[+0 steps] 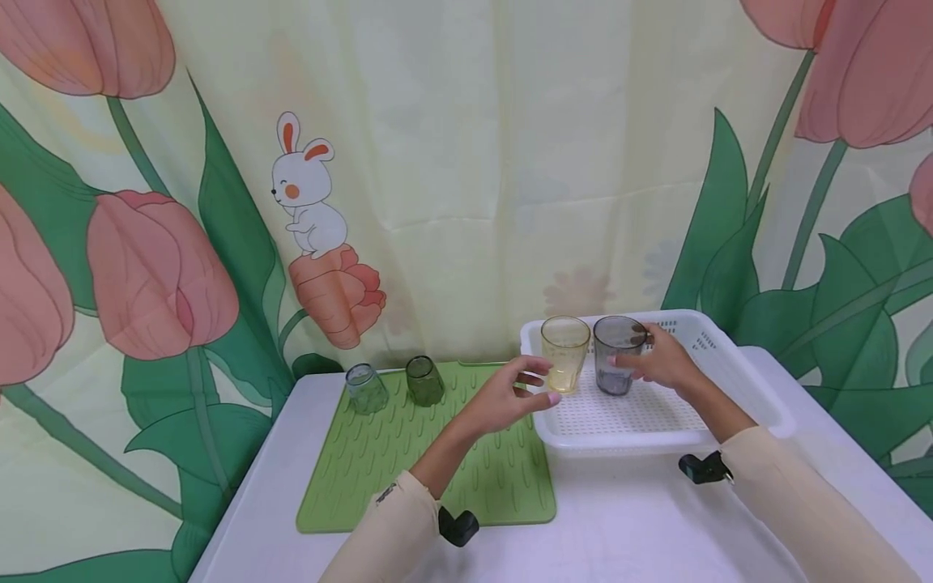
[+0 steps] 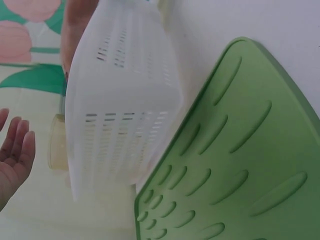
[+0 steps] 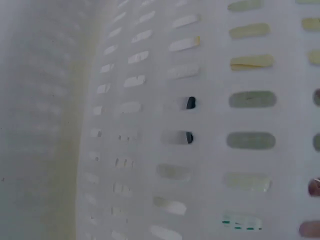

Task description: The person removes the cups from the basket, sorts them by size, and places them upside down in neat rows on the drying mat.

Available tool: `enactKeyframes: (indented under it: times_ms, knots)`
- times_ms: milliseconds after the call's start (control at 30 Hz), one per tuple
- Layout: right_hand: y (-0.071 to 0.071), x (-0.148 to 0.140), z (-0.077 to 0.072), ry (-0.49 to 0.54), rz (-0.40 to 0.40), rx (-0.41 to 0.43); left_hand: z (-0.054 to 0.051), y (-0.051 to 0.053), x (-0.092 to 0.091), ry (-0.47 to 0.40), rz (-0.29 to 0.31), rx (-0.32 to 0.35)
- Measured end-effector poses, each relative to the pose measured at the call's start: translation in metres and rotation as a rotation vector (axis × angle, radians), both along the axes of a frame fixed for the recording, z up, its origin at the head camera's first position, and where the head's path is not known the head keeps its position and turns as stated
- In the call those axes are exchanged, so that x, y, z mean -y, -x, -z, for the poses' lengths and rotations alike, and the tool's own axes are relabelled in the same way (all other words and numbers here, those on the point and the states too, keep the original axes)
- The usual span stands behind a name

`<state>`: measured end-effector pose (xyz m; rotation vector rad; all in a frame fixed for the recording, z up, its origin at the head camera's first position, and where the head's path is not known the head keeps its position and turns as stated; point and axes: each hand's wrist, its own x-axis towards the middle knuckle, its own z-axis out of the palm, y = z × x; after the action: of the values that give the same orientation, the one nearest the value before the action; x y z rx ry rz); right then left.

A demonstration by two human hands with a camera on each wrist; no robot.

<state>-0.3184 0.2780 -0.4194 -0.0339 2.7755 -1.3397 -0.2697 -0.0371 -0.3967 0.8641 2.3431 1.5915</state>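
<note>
My right hand (image 1: 666,360) grips a grey glass (image 1: 615,376) held upright over the left part of the white basket (image 1: 598,441). Just left of it, a yellow glass (image 1: 564,348) is also upright; whether either base touches the basket floor I cannot tell. My left hand (image 1: 506,397) is beside the yellow glass, fingers loosely bent. In the left wrist view a gap separates the left hand (image 2: 15,160) from the yellow glass (image 2: 58,145), which shows past the basket (image 2: 125,95). The right wrist view shows mostly the slotted basket wall (image 3: 210,120), with bits of fingers at its right edge.
Left of the basket a green ridged mat (image 1: 437,486) lies on the white table (image 1: 605,526). Toward its back left are a bluish clear glass (image 1: 368,393) and a dark green glass (image 1: 425,382). A curtain (image 1: 452,186) printed with tulips and a rabbit hangs behind the table.
</note>
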Motion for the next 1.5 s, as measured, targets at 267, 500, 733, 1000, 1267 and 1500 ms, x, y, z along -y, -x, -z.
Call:
enactKeyframes:
  times_ms: [267,500,733,1000,1267,1500]
  knots:
    - [-0.013,0.003,-0.003,0.014,-0.032,-0.062,-0.002,0.000,0.000,-0.012,-0.011,0.009]
    - [-0.029,0.008,-0.014,0.026,-0.059,-0.111,-0.005,0.000,-0.001,-0.009,-0.019,-0.015]
    - [-0.051,0.020,-0.033,0.069,-0.120,-0.183,-0.011,-0.002,-0.001,-0.030,-0.021,-0.044]
    - [-0.074,0.039,-0.050,0.143,-0.185,-0.209,-0.018,-0.006,-0.001,-0.053,-0.044,-0.077]
    - [-0.094,0.056,-0.056,0.198,-0.243,-0.222,-0.023,-0.009,-0.001,-0.059,-0.020,-0.084]
    - [-0.102,0.066,-0.057,0.210,-0.271,-0.248,-0.030,-0.017,-0.003,-0.059,0.022,-0.079]
